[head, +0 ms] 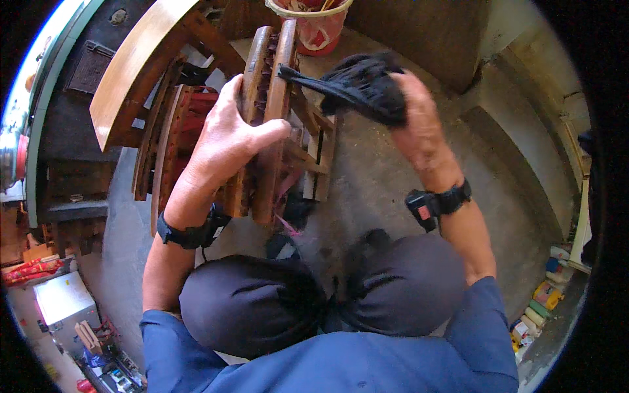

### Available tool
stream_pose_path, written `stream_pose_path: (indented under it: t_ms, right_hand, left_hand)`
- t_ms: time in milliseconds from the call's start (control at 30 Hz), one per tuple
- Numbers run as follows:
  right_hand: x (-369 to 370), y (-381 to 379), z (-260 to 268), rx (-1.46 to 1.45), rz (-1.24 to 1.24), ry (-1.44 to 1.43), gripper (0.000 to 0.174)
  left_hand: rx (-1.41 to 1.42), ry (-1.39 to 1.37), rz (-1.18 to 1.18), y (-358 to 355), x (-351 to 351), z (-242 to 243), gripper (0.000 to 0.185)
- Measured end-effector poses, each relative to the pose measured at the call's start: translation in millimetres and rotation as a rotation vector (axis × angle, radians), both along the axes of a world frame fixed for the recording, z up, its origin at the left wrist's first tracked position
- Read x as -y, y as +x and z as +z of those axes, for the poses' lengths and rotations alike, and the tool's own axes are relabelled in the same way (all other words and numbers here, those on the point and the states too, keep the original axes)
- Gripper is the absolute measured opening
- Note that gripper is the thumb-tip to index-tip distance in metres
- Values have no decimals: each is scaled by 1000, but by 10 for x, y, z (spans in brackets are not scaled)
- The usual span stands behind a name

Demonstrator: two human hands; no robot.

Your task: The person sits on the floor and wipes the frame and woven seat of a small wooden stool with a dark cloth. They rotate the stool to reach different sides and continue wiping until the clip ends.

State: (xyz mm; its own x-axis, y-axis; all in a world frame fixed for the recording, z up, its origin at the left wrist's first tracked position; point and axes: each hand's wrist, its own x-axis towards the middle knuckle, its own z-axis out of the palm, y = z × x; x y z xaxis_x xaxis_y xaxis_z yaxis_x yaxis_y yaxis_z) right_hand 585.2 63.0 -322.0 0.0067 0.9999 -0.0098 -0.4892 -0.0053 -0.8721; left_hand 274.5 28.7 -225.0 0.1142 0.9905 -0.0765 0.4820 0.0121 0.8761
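A folding wooden stool [268, 186] stands before me, its two brown top rails close together with dark reddish material between them. My left hand [228, 130] grips the rails from the left, thumb across the top. My right hand [420, 118] clutches a bunched black cloth [366, 88] to the right of the stool. A narrow end of the cloth reaches over to the right rail; whether it touches there I cannot tell. A pink strip [287, 223] hangs below the rails. Under the stool its crossed wooden legs [319, 162] show.
More folded wooden stools [169, 142] with red material lean at the left, under a light wooden tabletop [142, 54]. Beyond the stool stands a red bucket [317, 29] with a bag liner. A raised concrete ledge [516, 162] curves along the right. Several bottles [545, 294] line the lower right.
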Motion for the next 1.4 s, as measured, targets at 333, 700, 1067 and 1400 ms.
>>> stream_pose_path:
  t_ms: [333,700,1067,1400]
  right_hand:
    - [-148,1446,-51,-318,-113,7,23]
    - [31,-880,-191,267,74,311,44]
    - [383,-744,-1558,1050,-48,680,65]
    - [168,31,-1631,914,0,87,45]
  left_hand:
    - [-27,-23,90,-117,-34,-71,108]
    - [261,-267,154,-202,140,-175,110]
    - [195,-282,94,-378,364,-386,105]
    - [88,-270,56,-309,366,-346,101]
